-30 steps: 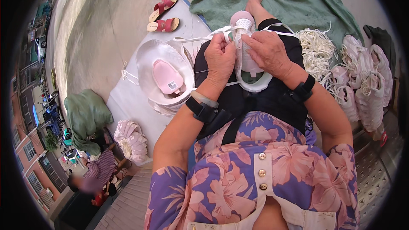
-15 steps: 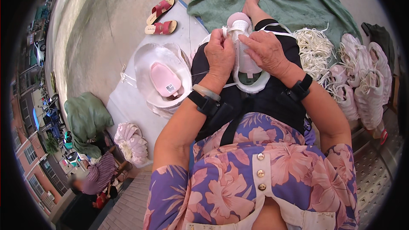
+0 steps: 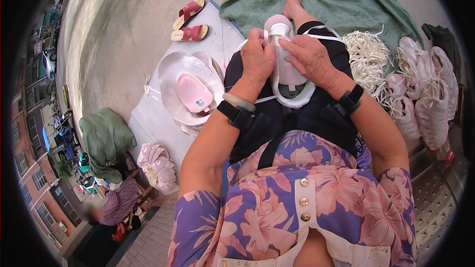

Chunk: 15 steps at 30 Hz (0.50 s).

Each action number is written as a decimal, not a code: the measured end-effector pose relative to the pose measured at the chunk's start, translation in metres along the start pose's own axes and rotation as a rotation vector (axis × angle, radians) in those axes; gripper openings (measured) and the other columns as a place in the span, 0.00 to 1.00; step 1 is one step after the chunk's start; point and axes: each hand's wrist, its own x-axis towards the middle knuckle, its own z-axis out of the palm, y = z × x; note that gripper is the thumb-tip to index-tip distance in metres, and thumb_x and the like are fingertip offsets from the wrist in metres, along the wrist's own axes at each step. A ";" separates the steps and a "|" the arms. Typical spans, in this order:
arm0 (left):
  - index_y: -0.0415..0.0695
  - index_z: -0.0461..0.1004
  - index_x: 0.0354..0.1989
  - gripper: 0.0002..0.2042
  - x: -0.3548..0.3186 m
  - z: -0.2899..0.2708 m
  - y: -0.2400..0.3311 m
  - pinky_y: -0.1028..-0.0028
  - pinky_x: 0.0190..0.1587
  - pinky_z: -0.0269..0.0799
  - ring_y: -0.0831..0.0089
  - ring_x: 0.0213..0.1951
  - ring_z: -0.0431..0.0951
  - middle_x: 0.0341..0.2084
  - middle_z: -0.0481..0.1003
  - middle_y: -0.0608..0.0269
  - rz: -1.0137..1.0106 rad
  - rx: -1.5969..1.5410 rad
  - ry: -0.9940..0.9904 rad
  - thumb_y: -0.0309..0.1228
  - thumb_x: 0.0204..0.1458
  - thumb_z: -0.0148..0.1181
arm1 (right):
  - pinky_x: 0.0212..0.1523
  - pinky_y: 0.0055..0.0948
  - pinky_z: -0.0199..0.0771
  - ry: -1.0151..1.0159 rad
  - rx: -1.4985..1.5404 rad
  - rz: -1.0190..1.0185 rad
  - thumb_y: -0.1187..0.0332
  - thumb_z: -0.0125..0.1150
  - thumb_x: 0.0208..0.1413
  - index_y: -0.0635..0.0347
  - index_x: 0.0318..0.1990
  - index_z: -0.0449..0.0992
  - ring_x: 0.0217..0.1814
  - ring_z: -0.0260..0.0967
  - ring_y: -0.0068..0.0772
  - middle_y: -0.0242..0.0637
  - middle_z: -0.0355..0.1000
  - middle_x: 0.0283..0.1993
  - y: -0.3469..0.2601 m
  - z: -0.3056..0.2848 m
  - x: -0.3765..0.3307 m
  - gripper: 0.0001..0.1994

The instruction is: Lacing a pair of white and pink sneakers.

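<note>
A pale pink and white sneaker (image 3: 288, 80) lies on my lap, its rounded toe pointing away from me and its opening towards me. At its left edge near the toe, my left hand (image 3: 258, 58) is closed in a pinch on a white shoelace (image 3: 267, 100). My right hand (image 3: 312, 60) is closed over the sneaker's right side, thumb and fingers at the lacing area; my fingers hide what they pinch there. Lengths of the lace trail across my dark trousers on both sides.
To the left, a white bag (image 3: 168, 76) holds a pink shoe piece (image 3: 194, 92). A pile of white laces (image 3: 367, 57) and several laced sneakers (image 3: 425, 94) lie at the right. Red sandals (image 3: 190, 33) and a green cloth (image 3: 341, 0) lie ahead. Another person (image 3: 121, 200) sits at lower left.
The view has shifted slightly. Both hands stay at the sneaker's lacing, and the left fingers have moved slightly at its edge.
</note>
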 end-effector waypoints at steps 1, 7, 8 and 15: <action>0.38 0.66 0.34 0.09 -0.001 0.000 0.001 0.64 0.30 0.69 0.54 0.25 0.74 0.21 0.71 0.53 -0.001 0.001 0.001 0.24 0.42 0.53 | 0.36 0.34 0.66 -0.017 0.002 0.013 0.72 0.60 0.40 0.54 0.47 0.68 0.35 0.65 0.39 0.37 0.64 0.31 0.000 -0.001 0.000 0.22; 0.38 0.66 0.36 0.15 -0.018 -0.007 0.001 0.70 0.27 0.69 0.65 0.21 0.72 0.26 0.72 0.58 0.400 0.243 0.112 0.28 0.40 0.62 | 0.36 0.35 0.66 -0.006 0.128 0.102 0.72 0.59 0.40 0.54 0.49 0.67 0.35 0.65 0.41 0.38 0.64 0.31 0.001 0.003 -0.002 0.23; 0.37 0.66 0.39 0.18 -0.021 -0.009 0.002 0.69 0.30 0.69 0.63 0.24 0.73 0.29 0.72 0.56 0.508 0.295 0.089 0.30 0.40 0.63 | 0.36 0.35 0.66 -0.004 0.128 0.103 0.72 0.59 0.40 0.54 0.49 0.67 0.35 0.65 0.41 0.38 0.64 0.31 0.002 0.003 -0.001 0.23; 0.35 0.66 0.42 0.23 -0.032 -0.024 0.017 0.66 0.33 0.69 0.58 0.30 0.73 0.26 0.72 0.53 0.504 0.515 -0.032 0.34 0.39 0.63 | 0.36 0.34 0.61 -0.038 0.152 0.171 0.66 0.60 0.40 0.50 0.49 0.67 0.35 0.66 0.36 0.33 0.66 0.31 -0.002 0.003 0.002 0.23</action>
